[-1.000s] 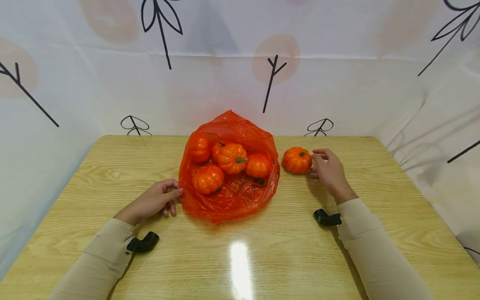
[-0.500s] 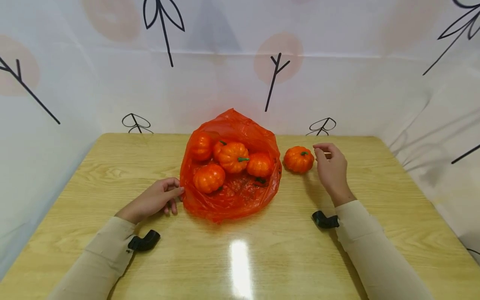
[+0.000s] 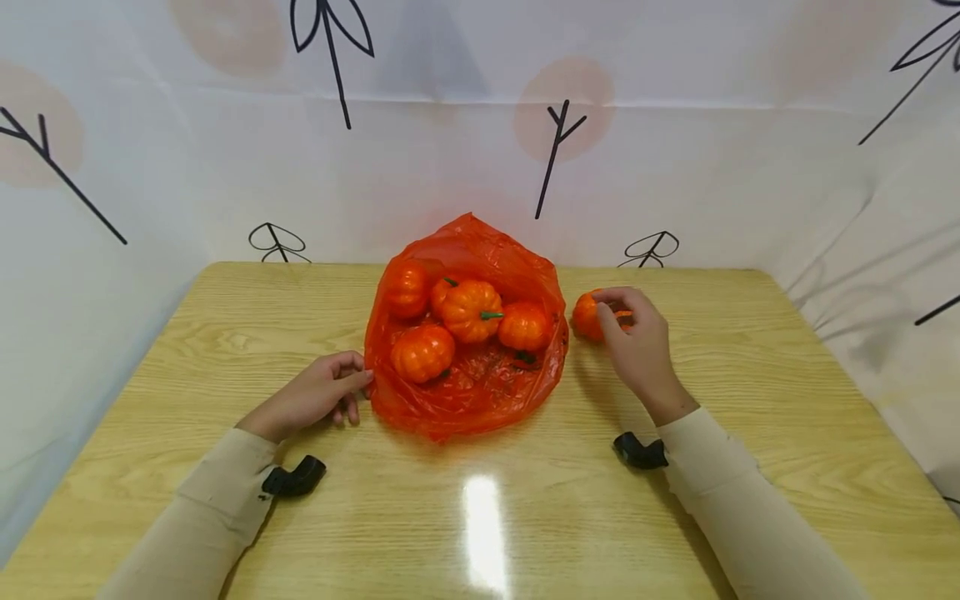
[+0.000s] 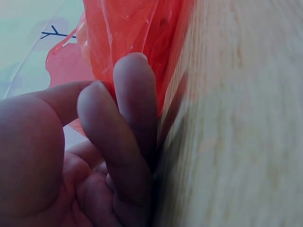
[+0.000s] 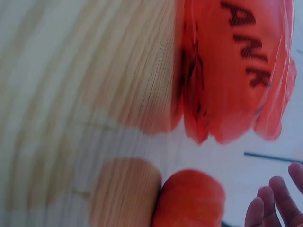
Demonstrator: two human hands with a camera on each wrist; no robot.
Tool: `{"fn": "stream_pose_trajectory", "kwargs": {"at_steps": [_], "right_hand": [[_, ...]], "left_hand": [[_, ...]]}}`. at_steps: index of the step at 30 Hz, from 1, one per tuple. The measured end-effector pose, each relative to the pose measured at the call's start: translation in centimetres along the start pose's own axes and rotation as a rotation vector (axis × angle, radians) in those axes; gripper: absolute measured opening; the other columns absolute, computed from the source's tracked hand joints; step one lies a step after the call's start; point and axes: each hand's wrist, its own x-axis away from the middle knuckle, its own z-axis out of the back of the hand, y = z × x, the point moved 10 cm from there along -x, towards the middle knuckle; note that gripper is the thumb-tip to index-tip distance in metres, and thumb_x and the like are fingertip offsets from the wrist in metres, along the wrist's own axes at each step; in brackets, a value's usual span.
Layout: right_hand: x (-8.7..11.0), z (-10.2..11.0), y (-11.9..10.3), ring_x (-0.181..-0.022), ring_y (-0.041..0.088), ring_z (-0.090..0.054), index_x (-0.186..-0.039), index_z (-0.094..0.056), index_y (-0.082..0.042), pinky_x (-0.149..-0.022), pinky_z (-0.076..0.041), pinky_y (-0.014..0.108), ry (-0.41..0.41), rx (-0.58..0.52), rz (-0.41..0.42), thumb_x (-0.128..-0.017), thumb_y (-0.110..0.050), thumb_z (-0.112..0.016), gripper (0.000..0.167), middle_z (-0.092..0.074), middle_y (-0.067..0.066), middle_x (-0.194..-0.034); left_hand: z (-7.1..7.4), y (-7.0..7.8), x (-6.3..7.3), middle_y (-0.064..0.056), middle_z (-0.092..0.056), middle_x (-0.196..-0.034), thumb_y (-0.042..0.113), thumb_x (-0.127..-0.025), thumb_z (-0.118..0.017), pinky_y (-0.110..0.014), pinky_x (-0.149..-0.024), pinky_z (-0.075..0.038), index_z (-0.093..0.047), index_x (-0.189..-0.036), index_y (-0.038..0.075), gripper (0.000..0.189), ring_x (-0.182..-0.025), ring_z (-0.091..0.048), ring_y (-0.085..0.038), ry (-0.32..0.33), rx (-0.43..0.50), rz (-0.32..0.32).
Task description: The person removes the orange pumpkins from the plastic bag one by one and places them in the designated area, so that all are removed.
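A red plastic bag (image 3: 495, 250) stands with its mouth wide on the wooden table, several small orange pumpkins (image 3: 422, 353) inside it. My left hand (image 3: 311, 396) pinches the bag's left rim between thumb and fingers; the left wrist view has the fingers close to the tabletop against the red plastic (image 4: 128, 28). Just right of the bag lies one loose pumpkin (image 3: 588, 318), partly hidden behind my right hand (image 3: 641, 354). In the right wrist view the fingers (image 5: 281, 201) are extended and apart from that pumpkin (image 5: 191, 201).
Black curved pieces (image 3: 295, 477) sit at both sleeve cuffs. A pale patterned cloth (image 3: 465, 158) hangs behind the wooden table (image 3: 390, 533) and along its sides. Dark letters show on the bag's right side (image 5: 246, 45) in the right wrist view.
My right hand first drew slightly right, away from the loose pumpkin, then came left over it and now covers part of it. The left hand has stayed at the bag's rim.
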Motion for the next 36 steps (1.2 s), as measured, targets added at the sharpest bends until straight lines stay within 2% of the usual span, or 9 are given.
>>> {"fn": "stream_pose_trajectory", "kwargs": {"at_steps": [7,12,22,30,36], "right_hand": [[0.4,-1.6,-2.6,-0.088,0.016,-0.057,-0.113,-0.067,-0.002,-0.073,-0.048,0.014,-0.016,-0.011,0.124,-0.101,-0.015,-0.058,0.021,-0.063,0.012,-0.111],[0.3,-2.4,-4.3,-0.088,0.014,-0.056,-0.110,-0.068,0.001,-0.074,-0.047,0.012,-0.002,-0.032,0.202,-0.098,-0.010,-0.063,0.017,-0.063,0.013,-0.103],[0.1,-4.0,-6.1,-0.091,0.014,-0.058,-0.109,-0.068,0.001,-0.075,-0.048,0.016,-0.041,-0.084,0.229,-0.098,-0.010,-0.063,0.017,-0.065,0.012,-0.105],[0.1,-5.6,-5.7,-0.101,0.025,-0.063,-0.114,-0.067,-0.002,-0.084,-0.053,0.040,-0.132,-0.021,0.209,-0.096,-0.010,-0.067,0.020,-0.067,0.013,-0.112],[0.2,-6.7,-5.4,-0.114,0.029,-0.060,-0.117,-0.067,-0.003,-0.101,-0.049,0.049,-0.221,0.084,0.238,-0.092,-0.011,-0.071,0.026,-0.067,0.012,-0.118]], "left_hand": [[0.0,0.2,0.1,-0.008,-0.063,-0.093,0.032,-0.105,-0.052,-0.028,-0.052,-0.052,-0.054,-0.107,0.003,0.030,-0.062,-0.064,-0.019,0.001,-0.002,0.005],[0.1,0.3,0.1,-0.010,-0.063,-0.094,0.033,-0.105,-0.053,-0.028,-0.052,-0.052,-0.054,-0.108,0.002,0.032,-0.062,-0.064,-0.019,0.001,0.001,-0.003],[-0.1,0.2,0.1,-0.009,-0.063,-0.093,0.033,-0.106,-0.052,-0.028,-0.052,-0.052,-0.054,-0.107,0.002,0.031,-0.062,-0.064,-0.019,0.001,-0.006,-0.008],[0.0,0.1,0.1,-0.008,-0.063,-0.093,0.031,-0.106,-0.052,-0.028,-0.052,-0.052,-0.054,-0.107,0.003,0.029,-0.062,-0.064,-0.019,-0.001,-0.008,0.004],[0.1,0.2,0.1,-0.008,-0.064,-0.094,0.032,-0.106,-0.052,-0.028,-0.052,-0.052,-0.054,-0.107,0.003,0.029,-0.062,-0.064,-0.020,-0.001,-0.005,0.003]]}}
